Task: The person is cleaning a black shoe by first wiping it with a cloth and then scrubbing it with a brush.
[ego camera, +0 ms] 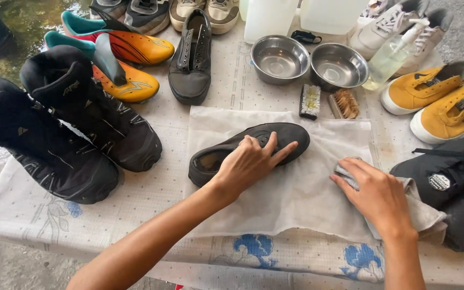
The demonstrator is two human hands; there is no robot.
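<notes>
Centrally, a black shoe (275, 137) lies on its side on a white cloth (296, 198) spread over the table (22, 209). The left hand (251, 161) rests flat on the shoe's near side, fingers spread and pressing on it rather than closed around it. To the right, the right hand (377, 196) presses down on a grey rag (422, 215) lying at the cloth's right edge, fingers curled over the rag; whether it truly grips it I cannot tell.

Just beyond the cloth lie two brushes (310, 101), and behind them stand two steel bowls (280, 58) side by side. A spray bottle (390, 53) leans right of the bowls. Farther right sit yellow sneakers (430, 91), with dark shoes (457, 182) at the near right, touching the rag. On the left lie two black boots (76, 123); behind them are orange boots (130, 64) and another black shoe (191, 59), the match of the central one. More shoes and white jugs (267, 16) line the far edge.
</notes>
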